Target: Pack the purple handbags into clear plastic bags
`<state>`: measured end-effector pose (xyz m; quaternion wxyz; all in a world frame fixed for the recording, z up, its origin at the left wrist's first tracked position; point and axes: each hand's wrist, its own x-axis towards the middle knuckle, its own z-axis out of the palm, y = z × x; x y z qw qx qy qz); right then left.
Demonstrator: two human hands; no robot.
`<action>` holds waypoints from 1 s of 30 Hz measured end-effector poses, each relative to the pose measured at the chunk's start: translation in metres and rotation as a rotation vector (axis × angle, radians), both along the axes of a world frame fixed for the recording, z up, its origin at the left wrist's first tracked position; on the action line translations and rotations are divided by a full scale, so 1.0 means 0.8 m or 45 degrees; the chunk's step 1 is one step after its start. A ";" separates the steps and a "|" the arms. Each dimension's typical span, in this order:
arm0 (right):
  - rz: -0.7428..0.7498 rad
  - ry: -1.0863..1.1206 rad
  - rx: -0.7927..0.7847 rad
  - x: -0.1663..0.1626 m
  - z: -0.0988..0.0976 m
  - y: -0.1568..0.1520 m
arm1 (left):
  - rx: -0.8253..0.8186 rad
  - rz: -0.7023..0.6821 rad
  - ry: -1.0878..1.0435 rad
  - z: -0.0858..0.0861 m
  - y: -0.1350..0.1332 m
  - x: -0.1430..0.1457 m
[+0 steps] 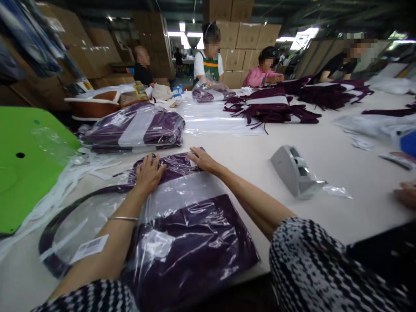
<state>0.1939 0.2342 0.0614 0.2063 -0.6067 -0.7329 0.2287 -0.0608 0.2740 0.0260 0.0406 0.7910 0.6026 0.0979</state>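
A dark purple handbag [198,234] in clear plastic lies flat on the table before me, a pale sheet band across its upper part. Its long curved handle [56,225] loops out to the left, with a white printed tag [90,248] beside it. My left hand [149,174] presses on the far part of the wrapped bag, fingers spread. On the far right corner of the same bag rests my right hand [202,158], fingers stretched out over the plastic.
A grey tape dispenser [289,171] stands on the right. Wrapped purple bags [139,128] are stacked beyond my left hand; unwrapped purple ones [269,104] lie farther back. A green board [29,164] and white strips [71,182] are at left. Several co-workers surround the table.
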 end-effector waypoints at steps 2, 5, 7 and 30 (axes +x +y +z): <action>0.079 0.053 0.043 0.019 0.019 -0.075 | -0.150 -0.103 -0.012 0.015 -0.055 -0.014; 0.150 -0.001 0.059 0.035 0.023 -0.206 | -0.088 -0.383 0.040 0.018 -0.179 -0.046; 0.152 -0.102 0.085 0.033 0.003 -0.273 | 0.091 -0.402 0.092 0.002 -0.260 -0.064; -0.304 0.149 0.253 0.084 -0.085 -0.421 | 0.346 -0.849 0.034 0.019 -0.391 0.115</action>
